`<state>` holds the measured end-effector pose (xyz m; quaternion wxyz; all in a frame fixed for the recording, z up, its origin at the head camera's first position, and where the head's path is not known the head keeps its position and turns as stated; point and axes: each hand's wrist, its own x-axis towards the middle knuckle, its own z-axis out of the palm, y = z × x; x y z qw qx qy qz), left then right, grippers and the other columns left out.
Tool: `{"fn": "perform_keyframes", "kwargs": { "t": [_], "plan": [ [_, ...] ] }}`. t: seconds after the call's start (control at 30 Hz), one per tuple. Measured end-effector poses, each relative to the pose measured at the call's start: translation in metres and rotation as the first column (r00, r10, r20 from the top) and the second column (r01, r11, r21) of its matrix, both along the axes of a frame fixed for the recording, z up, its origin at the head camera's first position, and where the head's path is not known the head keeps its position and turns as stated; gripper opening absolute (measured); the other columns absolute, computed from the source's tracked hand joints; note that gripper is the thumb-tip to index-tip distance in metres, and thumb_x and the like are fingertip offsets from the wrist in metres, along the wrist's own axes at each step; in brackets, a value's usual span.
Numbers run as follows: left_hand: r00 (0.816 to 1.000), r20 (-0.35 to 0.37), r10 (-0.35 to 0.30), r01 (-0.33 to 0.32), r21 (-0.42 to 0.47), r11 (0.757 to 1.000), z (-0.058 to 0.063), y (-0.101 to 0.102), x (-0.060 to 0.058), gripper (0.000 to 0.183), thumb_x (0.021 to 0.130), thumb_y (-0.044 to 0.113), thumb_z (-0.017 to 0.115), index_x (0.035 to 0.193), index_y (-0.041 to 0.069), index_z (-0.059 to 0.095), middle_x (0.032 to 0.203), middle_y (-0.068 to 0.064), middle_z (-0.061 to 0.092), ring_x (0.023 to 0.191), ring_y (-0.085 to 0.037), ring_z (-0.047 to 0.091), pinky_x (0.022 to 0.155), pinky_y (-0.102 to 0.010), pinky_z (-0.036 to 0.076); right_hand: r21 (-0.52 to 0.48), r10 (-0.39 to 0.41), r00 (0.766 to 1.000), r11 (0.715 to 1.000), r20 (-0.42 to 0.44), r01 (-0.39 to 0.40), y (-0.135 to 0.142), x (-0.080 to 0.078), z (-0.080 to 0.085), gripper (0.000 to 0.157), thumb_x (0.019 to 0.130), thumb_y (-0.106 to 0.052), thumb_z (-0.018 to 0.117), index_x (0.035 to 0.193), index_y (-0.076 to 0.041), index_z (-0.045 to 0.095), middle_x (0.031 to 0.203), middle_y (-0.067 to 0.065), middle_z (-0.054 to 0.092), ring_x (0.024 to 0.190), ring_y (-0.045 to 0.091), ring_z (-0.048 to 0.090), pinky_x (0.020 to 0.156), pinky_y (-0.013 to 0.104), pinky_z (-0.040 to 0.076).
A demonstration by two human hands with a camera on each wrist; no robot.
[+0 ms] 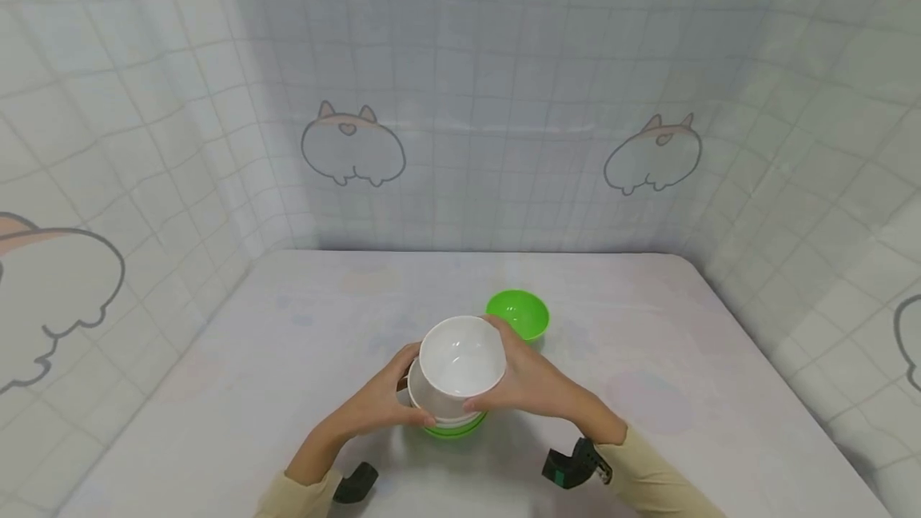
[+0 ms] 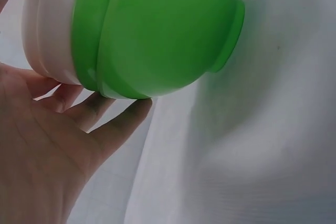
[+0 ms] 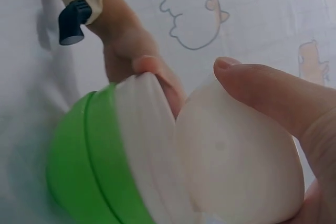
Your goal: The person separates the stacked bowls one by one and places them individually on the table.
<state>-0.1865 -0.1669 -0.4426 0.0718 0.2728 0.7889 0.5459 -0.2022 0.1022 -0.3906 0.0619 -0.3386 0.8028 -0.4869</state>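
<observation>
White bowl [image 1: 463, 356] is in the right hand [image 1: 531, 380], over the stack [image 2: 163, 35], covering part of its top in the head view. Right grip: thumb on the near side, fingers round the far side. Holding it by the outside probably keeps the inside and the underside free of fingers. Its mouth faces the head camera; in the right wrist view it sits at an angle to the stack. Can't tell if the two touch.

Left hand [image 1: 380, 404] grips the stack: thumb on the near side, fingers spread down the wall over white and green alike. My read: that spread steadies the nest and stops the layers slipping. White sits above green, two green rims show. Can't tell if the foot rests on the table [image 1: 288, 358].

Green bowl [image 1: 518, 312] stands alone on the table, mouth up, beyond the right hand. Neither hand holds it; placed there, it likely leaves elbow room.
</observation>
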Motion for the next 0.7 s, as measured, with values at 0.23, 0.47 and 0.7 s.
{"fn": "perform_keyframes", "kwargs": {
  "t": [0.23, 0.47, 0.7],
  "plan": [
    [1.0, 0.002, 0.029, -0.029, -0.013, 1.0, -0.003, 0.001, 0.001, 0.097, 0.075, 0.02, 0.085, 0.152, 0.03, 0.026, 0.146, -0.001, 0.032, 0.123, -0.024, 0.046, 0.099, -0.036, 0.042, 0.012, -0.137, 0.99, 0.99, -0.028, 0.137, 0.01, 0.001, 0.008, 0.113, 0.06, -0.04, 0.092, 0.148, -0.011, 0.027, 0.134, 0.001, 0.048, 0.113, 0.019, 0.053, 0.086, 0.038, 0.049],
    [0.999, -0.019, 0.041, -0.042, -0.014, 0.999, -0.008, 0.001, 0.001, 0.098, 0.075, 0.019, 0.085, 0.152, 0.033, 0.025, 0.149, -0.001, 0.03, 0.126, -0.023, 0.044, 0.1, -0.032, 0.041, -0.061, -0.199, 0.979, 0.979, -0.051, 0.196, 0.024, 0.0, 0.012, 0.108, 0.058, -0.031, 0.095, 0.145, -0.018, 0.033, 0.136, -0.002, 0.047, 0.115, 0.022, 0.052, 0.088, 0.043, 0.048],
    [0.999, -0.021, 0.04, -0.04, -0.009, 0.999, -0.008, 0.001, 0.002, 0.098, 0.075, 0.019, 0.085, 0.152, 0.035, 0.025, 0.149, -0.001, 0.03, 0.127, -0.024, 0.043, 0.101, -0.032, 0.041, -0.016, -0.32, 0.947, 0.947, -0.003, 0.32, 0.045, 0.001, 0.006, 0.111, 0.058, -0.032, 0.094, 0.148, -0.016, 0.03, 0.138, 0.005, 0.044, 0.116, 0.029, 0.051, 0.086, 0.046, 0.049]
  ]
}}
